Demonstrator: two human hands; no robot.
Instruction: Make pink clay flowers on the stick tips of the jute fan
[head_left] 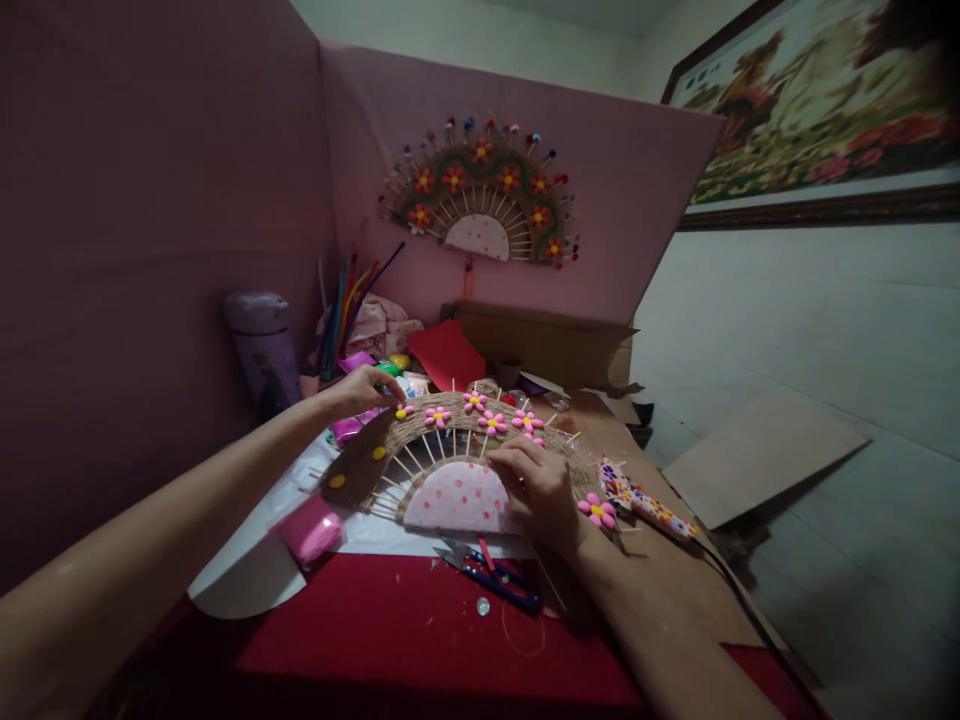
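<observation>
A twine-covered craft fan (pixel 352 462) with thin wooden sticks and a white, red-dotted half-circle centre (pixel 457 495) lies before me. Pink flowers with yellow middles, such as one pink flower (pixel 492 423), sit on its band; bare yellow discs (pixel 337 481) mark its left part. My left hand (pixel 373 384) is at the fan's upper left edge, fingers bent together beside a partly petalled flower (pixel 403 411). Over the right side of the half-circle, my right hand (pixel 538 485) has its fingers curled and closed. What either set of fingertips pinches is hidden or too small to make out.
Scissors (pixel 487 575) and a clear round gem (pixel 483 606) lie in front on the red cloth (pixel 360 630). A pink clay packet (pixel 310 530) sits left; a flower-patterned glue gun (pixel 645 502) with a cord lies right. Behind stand a purple bottle (pixel 262 345) and a finished fan (pixel 480 200).
</observation>
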